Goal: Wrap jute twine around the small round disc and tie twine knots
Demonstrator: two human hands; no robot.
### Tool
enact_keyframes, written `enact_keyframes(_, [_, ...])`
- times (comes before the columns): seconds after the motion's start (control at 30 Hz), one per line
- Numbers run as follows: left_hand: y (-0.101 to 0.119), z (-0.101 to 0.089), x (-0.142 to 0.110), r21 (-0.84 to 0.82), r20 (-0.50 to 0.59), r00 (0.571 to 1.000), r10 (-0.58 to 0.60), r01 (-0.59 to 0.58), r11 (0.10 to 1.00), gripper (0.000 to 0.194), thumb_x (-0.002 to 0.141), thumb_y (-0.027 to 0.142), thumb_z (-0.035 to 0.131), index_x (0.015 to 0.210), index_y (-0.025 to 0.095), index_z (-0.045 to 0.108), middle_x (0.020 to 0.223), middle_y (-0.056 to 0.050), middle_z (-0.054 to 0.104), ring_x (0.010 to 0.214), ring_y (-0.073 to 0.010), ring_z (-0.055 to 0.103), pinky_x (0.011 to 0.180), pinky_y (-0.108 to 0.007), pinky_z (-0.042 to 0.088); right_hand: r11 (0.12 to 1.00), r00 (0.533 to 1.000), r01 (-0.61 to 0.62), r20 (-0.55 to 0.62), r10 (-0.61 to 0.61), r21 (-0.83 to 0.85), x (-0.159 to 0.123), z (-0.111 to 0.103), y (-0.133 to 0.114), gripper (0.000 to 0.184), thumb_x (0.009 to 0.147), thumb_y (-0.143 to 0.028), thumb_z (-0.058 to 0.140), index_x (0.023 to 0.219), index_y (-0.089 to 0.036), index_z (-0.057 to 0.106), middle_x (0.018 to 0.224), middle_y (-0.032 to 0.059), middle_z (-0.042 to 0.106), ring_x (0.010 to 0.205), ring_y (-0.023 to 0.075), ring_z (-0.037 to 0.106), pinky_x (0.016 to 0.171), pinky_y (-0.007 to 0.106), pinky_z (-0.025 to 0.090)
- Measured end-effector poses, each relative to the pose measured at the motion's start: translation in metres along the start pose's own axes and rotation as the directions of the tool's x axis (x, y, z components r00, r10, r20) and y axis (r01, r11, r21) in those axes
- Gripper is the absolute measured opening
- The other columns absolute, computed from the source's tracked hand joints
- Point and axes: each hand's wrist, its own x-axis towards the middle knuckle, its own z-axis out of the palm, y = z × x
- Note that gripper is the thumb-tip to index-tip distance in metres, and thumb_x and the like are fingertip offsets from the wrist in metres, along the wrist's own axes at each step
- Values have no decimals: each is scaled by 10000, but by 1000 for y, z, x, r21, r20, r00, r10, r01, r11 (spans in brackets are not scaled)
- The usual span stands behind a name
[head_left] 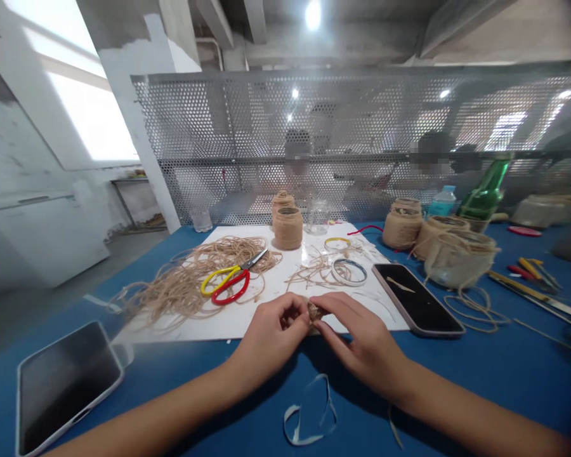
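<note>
Both hands meet at the front edge of a white sheet. Between their fingertips is a small knotted bit of jute twine, mostly covered by the fingers. My left hand pinches it from the left, fingers curled in. From the other side, thumb and fingers of my right hand close on it. Beyond the left hand, scissors with yellow and red handles rest on a loose heap of jute twine. A roll of tape lies past the right hand, beside loose strands.
Twine-wrapped jars stand at the back, more at the right near a green bottle. Phones lie at left and right. A curled white strip is in front. A perforated metal screen borders the table.
</note>
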Motion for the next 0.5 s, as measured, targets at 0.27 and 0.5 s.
enact_keyframes(0.27, [2, 0, 1, 13, -46, 999, -22, 23, 1000, 91, 769, 202, 487, 690, 158, 483, 618, 41, 485, 565, -87, 427, 541, -193, 362, 1000, 1000, -3, -2, 3, -16, -3, 1, 1, 326, 812, -105, 501, 1126, -187, 472, 1020, 69, 580, 962, 164, 538, 850, 300, 448])
enact_keyframes(0.5, [1, -1, -2, -2, -34, 999, -3, 3, 1000, 97, 794, 230, 485, 732, 157, 497, 645, 36, 492, 582, -87, 440, 551, -195, 367, 999, 999, -51, -15, 51, 17, 0, -2, -2, 301, 805, -90, 502, 1091, -182, 488, 1007, 56, 580, 941, 146, 537, 846, 272, 430])
